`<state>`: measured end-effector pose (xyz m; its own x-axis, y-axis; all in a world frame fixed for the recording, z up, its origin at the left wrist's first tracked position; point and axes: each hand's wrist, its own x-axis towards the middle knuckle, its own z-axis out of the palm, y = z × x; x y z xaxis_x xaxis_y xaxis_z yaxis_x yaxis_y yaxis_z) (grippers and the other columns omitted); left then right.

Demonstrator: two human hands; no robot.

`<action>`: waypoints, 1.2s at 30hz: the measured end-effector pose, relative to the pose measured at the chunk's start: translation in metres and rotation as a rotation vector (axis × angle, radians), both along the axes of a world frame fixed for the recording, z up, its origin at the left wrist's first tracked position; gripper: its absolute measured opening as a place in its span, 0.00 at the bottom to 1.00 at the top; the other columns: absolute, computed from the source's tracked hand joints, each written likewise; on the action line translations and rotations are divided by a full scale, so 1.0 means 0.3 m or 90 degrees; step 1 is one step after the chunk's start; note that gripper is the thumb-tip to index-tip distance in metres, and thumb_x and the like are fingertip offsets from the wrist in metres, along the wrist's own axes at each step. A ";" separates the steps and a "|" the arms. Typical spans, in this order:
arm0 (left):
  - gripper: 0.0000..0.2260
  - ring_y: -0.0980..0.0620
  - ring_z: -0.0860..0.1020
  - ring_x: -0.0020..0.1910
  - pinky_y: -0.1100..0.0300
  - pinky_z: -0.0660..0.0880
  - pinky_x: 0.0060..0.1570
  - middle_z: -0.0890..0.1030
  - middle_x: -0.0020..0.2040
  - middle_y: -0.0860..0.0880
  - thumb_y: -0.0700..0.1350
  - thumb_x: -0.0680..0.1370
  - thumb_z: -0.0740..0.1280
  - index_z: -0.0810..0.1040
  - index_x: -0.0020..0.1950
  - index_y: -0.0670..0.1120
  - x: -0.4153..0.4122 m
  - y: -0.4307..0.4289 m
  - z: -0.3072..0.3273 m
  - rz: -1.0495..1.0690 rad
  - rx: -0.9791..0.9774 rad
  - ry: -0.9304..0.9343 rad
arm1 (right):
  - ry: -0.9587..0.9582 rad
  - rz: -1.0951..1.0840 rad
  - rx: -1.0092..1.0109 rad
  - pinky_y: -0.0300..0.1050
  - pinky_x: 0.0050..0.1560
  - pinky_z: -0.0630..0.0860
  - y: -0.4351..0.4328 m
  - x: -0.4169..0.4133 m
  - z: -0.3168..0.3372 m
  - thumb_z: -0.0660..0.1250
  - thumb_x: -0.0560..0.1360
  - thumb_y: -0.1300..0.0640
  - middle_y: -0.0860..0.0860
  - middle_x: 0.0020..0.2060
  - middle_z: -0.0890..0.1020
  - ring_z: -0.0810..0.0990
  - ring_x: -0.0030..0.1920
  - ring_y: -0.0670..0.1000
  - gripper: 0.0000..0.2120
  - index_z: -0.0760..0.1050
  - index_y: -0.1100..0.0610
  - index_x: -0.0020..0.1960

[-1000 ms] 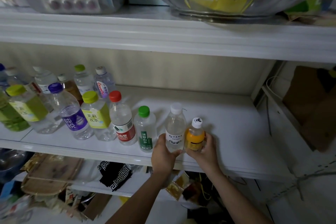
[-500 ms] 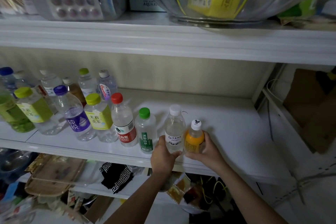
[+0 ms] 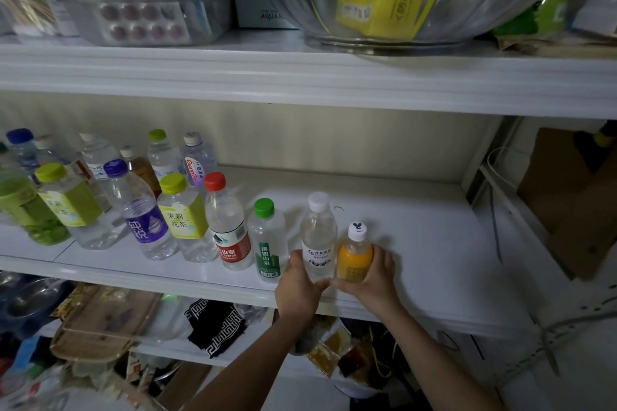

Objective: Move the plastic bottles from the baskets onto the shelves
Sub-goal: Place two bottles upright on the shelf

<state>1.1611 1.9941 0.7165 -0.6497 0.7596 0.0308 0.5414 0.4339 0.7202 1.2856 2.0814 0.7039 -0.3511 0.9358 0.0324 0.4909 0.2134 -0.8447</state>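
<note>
1 clear bottle [image 3: 319,237] in left grip [image 3: 297,290], orange bottle [image 3: 354,257] in right grip [image 3: 374,277].

Picture edges cut off the glass bowl [image 3: 487,0] and leftmost green bottle [image 3: 16,207].

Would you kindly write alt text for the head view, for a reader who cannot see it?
The left hand holds a clear white-capped bottle and the right hand an orange bottle, both upright at the right end of a bottle row on a white shelf.
</note>
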 end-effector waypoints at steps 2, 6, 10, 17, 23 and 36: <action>0.29 0.49 0.77 0.58 0.54 0.74 0.49 0.79 0.59 0.50 0.54 0.68 0.76 0.66 0.62 0.47 0.000 -0.001 0.001 -0.002 -0.002 -0.001 | 0.023 -0.035 0.018 0.49 0.59 0.71 -0.005 -0.011 -0.014 0.82 0.58 0.51 0.49 0.58 0.69 0.68 0.62 0.50 0.41 0.64 0.53 0.63; 0.29 0.49 0.77 0.59 0.54 0.74 0.51 0.78 0.61 0.50 0.52 0.70 0.76 0.66 0.64 0.48 -0.004 -0.005 -0.002 0.003 -0.009 0.006 | 0.066 0.097 -0.114 0.45 0.57 0.71 0.049 0.042 0.001 0.80 0.63 0.59 0.48 0.60 0.74 0.73 0.62 0.51 0.37 0.64 0.50 0.65; 0.29 0.48 0.77 0.59 0.53 0.74 0.52 0.78 0.62 0.50 0.51 0.70 0.76 0.66 0.65 0.48 -0.003 -0.009 -0.008 0.003 -0.005 0.011 | 0.053 0.142 -0.128 0.50 0.62 0.72 0.044 0.047 -0.007 0.82 0.59 0.53 0.47 0.62 0.71 0.71 0.63 0.49 0.45 0.59 0.46 0.67; 0.29 0.47 0.77 0.58 0.53 0.75 0.51 0.78 0.61 0.50 0.52 0.70 0.75 0.66 0.65 0.47 -0.005 -0.011 -0.008 -0.001 -0.007 0.021 | 0.074 0.024 -0.065 0.45 0.52 0.73 0.010 0.034 -0.027 0.81 0.61 0.56 0.49 0.57 0.75 0.75 0.57 0.51 0.36 0.64 0.51 0.61; 0.29 0.46 0.77 0.58 0.52 0.76 0.51 0.78 0.61 0.48 0.51 0.70 0.75 0.66 0.65 0.47 -0.003 -0.007 -0.014 0.008 -0.007 0.023 | -0.017 0.172 -0.127 0.45 0.61 0.70 0.062 0.054 0.001 0.79 0.63 0.54 0.47 0.61 0.70 0.69 0.64 0.49 0.37 0.62 0.49 0.65; 0.30 0.47 0.77 0.59 0.52 0.75 0.52 0.78 0.61 0.50 0.52 0.71 0.75 0.65 0.67 0.48 -0.035 -0.008 -0.018 -0.008 -0.016 0.039 | -0.008 0.118 -0.057 0.46 0.58 0.73 0.058 0.057 0.002 0.79 0.64 0.57 0.47 0.55 0.78 0.76 0.56 0.48 0.31 0.69 0.51 0.61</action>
